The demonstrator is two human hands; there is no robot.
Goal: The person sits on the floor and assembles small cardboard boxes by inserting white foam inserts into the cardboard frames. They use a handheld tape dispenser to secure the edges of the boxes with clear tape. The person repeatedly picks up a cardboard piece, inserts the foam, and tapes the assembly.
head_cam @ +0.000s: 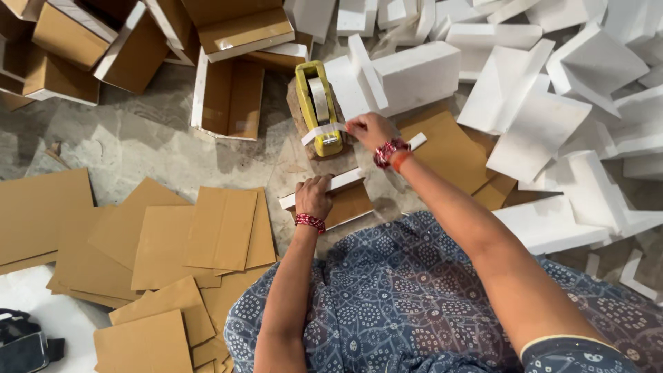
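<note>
Two hands: left (314,195) holds box (345,200) (right (369,130) pulls tape (323,131)).

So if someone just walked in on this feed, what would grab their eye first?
Probably the yellow tape dispenser at top centre, where the right hand pulls a tape strip. Just below, the left hand presses a foam-edged cardboard piece. White foam blocks crowd the right; flat cardboard sheets lie left.
</note>
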